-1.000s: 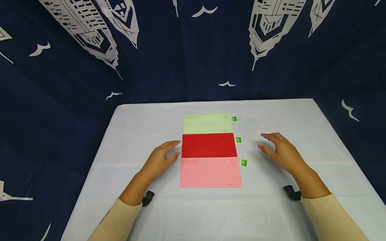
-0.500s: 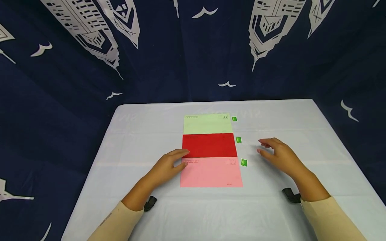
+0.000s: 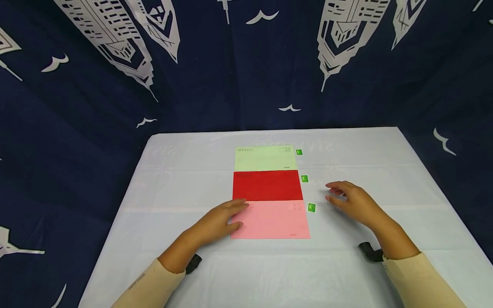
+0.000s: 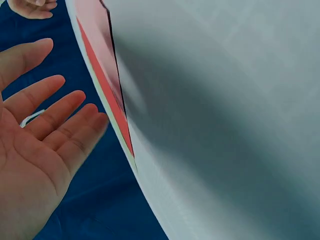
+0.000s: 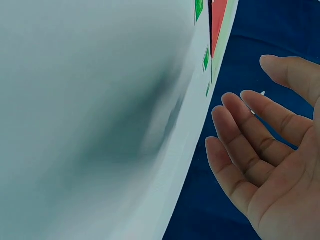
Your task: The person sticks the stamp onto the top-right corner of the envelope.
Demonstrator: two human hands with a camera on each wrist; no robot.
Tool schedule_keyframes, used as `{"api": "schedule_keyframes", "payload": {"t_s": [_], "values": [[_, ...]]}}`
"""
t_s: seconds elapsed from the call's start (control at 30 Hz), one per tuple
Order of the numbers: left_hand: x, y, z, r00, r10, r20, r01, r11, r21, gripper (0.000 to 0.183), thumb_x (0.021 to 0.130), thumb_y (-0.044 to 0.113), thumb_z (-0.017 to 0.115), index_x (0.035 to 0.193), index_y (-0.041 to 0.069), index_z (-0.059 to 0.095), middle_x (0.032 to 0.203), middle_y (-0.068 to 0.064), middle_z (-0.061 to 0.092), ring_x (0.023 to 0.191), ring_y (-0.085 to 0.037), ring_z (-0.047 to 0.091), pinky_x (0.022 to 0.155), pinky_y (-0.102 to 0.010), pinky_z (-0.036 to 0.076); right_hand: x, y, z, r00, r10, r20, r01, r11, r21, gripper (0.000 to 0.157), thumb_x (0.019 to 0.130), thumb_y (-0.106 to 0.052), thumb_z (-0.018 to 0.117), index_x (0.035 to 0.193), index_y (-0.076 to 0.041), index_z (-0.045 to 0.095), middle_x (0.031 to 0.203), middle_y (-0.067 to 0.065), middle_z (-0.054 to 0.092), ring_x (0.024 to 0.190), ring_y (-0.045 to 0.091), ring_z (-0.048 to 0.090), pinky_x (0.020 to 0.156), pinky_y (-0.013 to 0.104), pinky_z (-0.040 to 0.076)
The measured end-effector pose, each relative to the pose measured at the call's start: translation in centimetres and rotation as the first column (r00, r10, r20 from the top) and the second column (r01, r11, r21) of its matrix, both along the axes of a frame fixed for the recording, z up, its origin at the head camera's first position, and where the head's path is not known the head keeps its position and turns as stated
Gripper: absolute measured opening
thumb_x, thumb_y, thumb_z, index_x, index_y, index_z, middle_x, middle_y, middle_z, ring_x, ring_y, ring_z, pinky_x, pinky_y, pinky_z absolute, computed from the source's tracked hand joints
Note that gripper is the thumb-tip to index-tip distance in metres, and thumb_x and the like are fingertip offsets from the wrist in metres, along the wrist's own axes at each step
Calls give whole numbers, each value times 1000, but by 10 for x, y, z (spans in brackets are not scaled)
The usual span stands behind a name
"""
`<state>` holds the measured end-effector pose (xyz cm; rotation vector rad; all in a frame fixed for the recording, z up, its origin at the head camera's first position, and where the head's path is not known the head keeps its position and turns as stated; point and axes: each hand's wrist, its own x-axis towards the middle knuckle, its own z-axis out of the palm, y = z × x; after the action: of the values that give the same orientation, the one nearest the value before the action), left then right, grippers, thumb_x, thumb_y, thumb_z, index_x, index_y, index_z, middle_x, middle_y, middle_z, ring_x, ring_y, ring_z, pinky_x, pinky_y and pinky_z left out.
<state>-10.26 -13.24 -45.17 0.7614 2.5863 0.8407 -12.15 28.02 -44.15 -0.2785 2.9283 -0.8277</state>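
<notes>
The left hand (image 3: 218, 222), fingers extended and released, was over the left edge of the pink envelope (image 3: 275, 222), nearest of three on the table (image 3: 181, 171). A gap separated the green stamps (image 3: 311, 207) from the right hand (image 3: 353, 202), fingers loosely bent, unclenched.

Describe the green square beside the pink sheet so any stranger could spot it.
On the white table lie a green sheet, red sheet and pink sheet in a column. Just right of the pink one is a small pale-edged green square. Of three such squares, it lies lowest in the head view.
</notes>
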Motion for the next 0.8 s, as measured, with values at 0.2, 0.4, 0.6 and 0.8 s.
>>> {"api": "schedule_keyframes", "payload": {"t_s": [0.2, 0.4, 0.6, 0.8], "values": [[3, 2, -4, 999, -34, 11, 35, 999, -35, 55, 99, 26, 63, 152, 16, 48, 162, -3, 39, 153, -26, 33, 123, -48, 33, 1, -2, -2, 1000, 15, 14, -15, 1000, -16, 43, 96, -24, 69, 133, -3, 62, 117, 16, 68, 105, 31, 63, 96, 56, 53], [4, 3, -7, 996, -83, -29, 81, 995, -62, 52, 99, 25, 64, 149, 15, 52, 162, -3, 40, 154, -27, 31, 124, -48, 33, 2, -4, -4, 999, 22, 29, -22, 999, -27, 43, 95, -22, 70, 132, -3, 62, 117, 15, 68, 104, 29, 63, 96, 54, 53], [6, 7, -7, 990, -130, -54, 125, 988, -95, 51, 99, 25, 65, 147, 14, 54, 162, -4, 41, 154, -29, 31, 124, -47, 31, 3, -7, -5, 998, 42, 38, -40, 998, -42, 41, 95, -23, 71, 131, -4, 64, 114, 11, 69, 102, 25, 64, 94, 49, 54], [8, 8, -8, 982, -170, -80, 156, 976, -151, 53, 99, 27, 64, 149, 16, 52, 163, -5, 39, 153, -29, 32, 125, -47, 31, 4, -12, -6, 997, 59, 48, -56, 997, -48, 39, 94, -22, 73, 129, -6, 65, 111, 8, 70, 99, 21, 64, 92, 46, 55]]}}
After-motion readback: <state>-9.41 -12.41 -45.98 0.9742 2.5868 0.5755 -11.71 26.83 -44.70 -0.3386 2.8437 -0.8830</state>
